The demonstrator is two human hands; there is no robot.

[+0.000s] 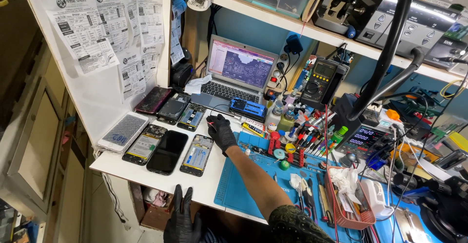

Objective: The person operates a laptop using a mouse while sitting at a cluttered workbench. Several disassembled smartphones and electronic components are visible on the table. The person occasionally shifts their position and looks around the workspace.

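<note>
- On the left I see a white side wall papered with printed sheets, rising from the white table.
- Near the table's left edge, opened phones lie in two rows, some screen-up, some showing their insides.
- My left hand, in a black glove, rests below the table's front edge, fingers spread wide, holding nothing.
- My right hand, also gloved, reaches toward the table's back; its fingers pinch a small red-tipped tool, just beside a phone frame.
- A laptop stands open at the back edge.
- A blue mat covers the right half, crowded with tools.
- A multimeter and a power supply sit farther right, under a loaded shelf.
</note>
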